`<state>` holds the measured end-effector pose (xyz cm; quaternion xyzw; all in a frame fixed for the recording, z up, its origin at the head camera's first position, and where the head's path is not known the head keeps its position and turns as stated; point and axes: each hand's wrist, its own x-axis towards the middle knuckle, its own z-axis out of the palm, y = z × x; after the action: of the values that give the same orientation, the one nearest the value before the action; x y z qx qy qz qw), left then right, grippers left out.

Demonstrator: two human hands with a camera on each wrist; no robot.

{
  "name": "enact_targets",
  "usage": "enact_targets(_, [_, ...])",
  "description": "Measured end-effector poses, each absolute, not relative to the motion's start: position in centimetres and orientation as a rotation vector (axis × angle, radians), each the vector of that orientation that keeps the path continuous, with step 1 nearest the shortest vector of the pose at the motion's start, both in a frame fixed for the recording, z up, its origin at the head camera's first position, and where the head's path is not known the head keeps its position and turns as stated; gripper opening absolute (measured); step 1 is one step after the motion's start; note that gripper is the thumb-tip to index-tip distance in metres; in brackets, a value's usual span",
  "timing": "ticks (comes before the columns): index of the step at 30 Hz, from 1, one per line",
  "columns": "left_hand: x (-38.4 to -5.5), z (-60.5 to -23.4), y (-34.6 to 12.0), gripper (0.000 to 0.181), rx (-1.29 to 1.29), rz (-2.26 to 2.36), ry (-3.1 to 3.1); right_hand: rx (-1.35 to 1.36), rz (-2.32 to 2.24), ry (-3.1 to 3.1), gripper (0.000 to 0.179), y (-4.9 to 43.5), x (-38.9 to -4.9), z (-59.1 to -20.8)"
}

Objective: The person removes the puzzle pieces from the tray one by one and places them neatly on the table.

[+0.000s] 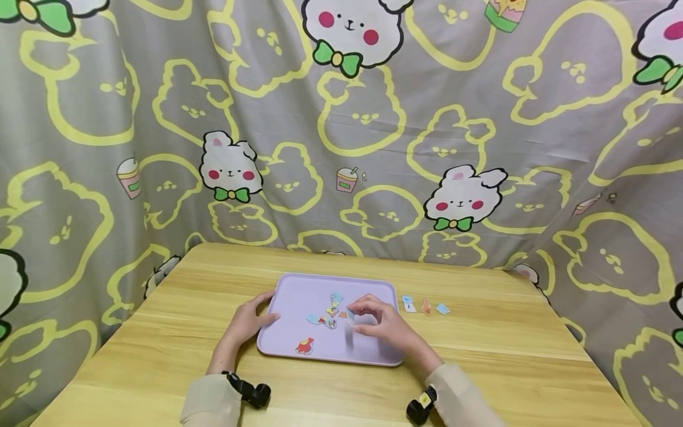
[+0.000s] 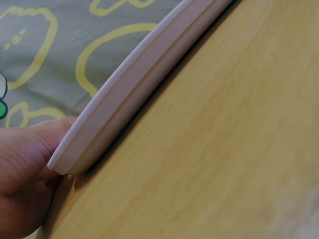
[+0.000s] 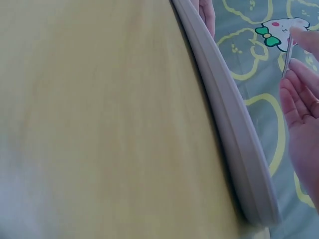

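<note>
A lavender tray (image 1: 283, 286) lies on the wooden table. My left hand (image 1: 246, 320) grips the tray's left edge, thumb over the rim; the left wrist view shows the hand (image 2: 25, 174) at the tray's corner. Above the tray's right half, my right hand (image 1: 385, 321) pinches a thin puzzle piece (image 1: 350, 316) between thumb and fingers. In the right wrist view the piece (image 3: 287, 57) appears edge-on. Several joined or touching puzzle pieces (image 1: 323, 321) lie mid-tray, partly hidden by the right hand. A red and yellow piece (image 1: 305, 346) lies near the front rim.
Right of the tray on the table (image 1: 507, 356) lie a blue and white piece (image 1: 408, 303), an orange-brown piece (image 1: 425, 306) and a light blue piece (image 1: 443, 309). A grey curtain (image 1: 373, 207) with bear and rabbit prints hangs behind the table and at both sides.
</note>
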<state>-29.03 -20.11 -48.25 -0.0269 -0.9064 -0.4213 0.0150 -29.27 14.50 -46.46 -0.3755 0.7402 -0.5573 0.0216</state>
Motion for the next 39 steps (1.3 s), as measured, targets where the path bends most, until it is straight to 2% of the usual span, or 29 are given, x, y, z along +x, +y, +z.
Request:
enact_targets(15, [-28.9, -48.3, -20.2, 0.061, -0.076, -1.304, -2.826, -1.019, -1.669, 2.380, 0.044, 17.7, -29.3, -45.9])
enact_targets(29, [-28.7, -48.2, -20.2, 0.061, -0.084, -1.322, -2.826, -0.952, -1.518, 2.588, 0.043, 21.7, -29.4, -45.6])
enact_targets(39, [-28.8, -48.1, -20.1, 0.061, -0.084, -1.311, -2.831, -1.004, -1.509, 2.629, 0.038, 24.9, -29.9, -45.9])
